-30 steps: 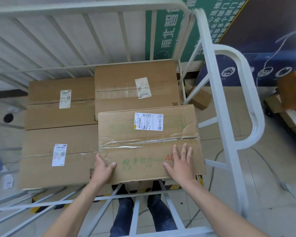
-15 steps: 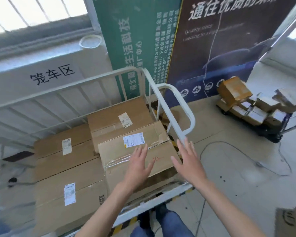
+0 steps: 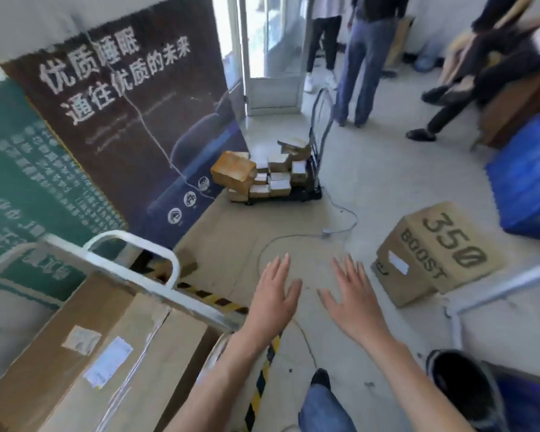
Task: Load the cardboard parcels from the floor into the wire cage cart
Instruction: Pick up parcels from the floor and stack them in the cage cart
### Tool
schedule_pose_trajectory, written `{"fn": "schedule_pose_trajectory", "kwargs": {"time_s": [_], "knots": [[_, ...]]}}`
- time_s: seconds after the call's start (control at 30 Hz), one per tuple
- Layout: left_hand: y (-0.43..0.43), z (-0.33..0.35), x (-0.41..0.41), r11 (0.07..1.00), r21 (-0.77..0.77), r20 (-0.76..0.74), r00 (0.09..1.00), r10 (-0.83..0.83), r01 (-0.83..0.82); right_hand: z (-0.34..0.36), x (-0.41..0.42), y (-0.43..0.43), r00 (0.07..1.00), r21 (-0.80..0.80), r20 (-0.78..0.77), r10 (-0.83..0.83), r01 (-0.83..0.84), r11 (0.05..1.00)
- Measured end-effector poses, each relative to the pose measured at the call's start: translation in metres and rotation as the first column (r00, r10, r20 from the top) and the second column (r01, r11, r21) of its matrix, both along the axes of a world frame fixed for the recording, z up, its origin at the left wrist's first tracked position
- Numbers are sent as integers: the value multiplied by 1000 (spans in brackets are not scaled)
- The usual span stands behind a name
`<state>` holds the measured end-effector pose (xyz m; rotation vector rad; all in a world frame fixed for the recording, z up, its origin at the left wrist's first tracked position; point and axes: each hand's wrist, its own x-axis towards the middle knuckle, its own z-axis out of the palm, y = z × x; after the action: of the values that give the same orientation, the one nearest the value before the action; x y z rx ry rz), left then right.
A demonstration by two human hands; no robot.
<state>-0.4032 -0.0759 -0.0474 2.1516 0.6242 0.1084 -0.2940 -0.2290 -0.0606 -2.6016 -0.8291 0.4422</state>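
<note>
Both hands empty mid-frame, left hand [image 3: 273, 302] and right hand [image 3: 353, 302] fingers spread flat. Boxes [image 3: 106, 353] in cart [image 3: 131, 244] lower left, "350 BOOST" box [image 3: 434, 254] on floor at right.

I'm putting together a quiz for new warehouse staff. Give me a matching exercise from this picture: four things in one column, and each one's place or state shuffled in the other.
Things
1. box printed 350 BOOST
2. small parcels
3. large taped parcel
4. left hand

Places or states
A. inside the wire cage cart
B. stacked on the black trolley
C. alone on the floor
D. open, holding nothing

Pairs: 1-C, 2-B, 3-A, 4-D
</note>
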Motion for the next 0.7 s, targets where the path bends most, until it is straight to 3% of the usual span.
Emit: {"fn": "schedule_pose_trajectory", "kwargs": {"time_s": [0.17, 0.27, 0.47, 0.7], "knots": [[-93, 0, 119, 956, -80, -36, 958, -286, 282, -7, 64, -113, 934, 39, -89, -345, 350, 936], [-143, -8, 186, 921, -76, -76, 919, -386, 381, -17, 100, -170, 871, 66, -159, -466, 480, 875], [-213, -33, 276, 852, -100, -97, 847, -523, 514, -26, 163, -242, 768, 58, -238, -594, 622, 781], [-234, -72, 350, 795, -125, -199, 770, -606, 594, -43, 215, -272, 677, 51, -321, -662, 710, 702]]}}
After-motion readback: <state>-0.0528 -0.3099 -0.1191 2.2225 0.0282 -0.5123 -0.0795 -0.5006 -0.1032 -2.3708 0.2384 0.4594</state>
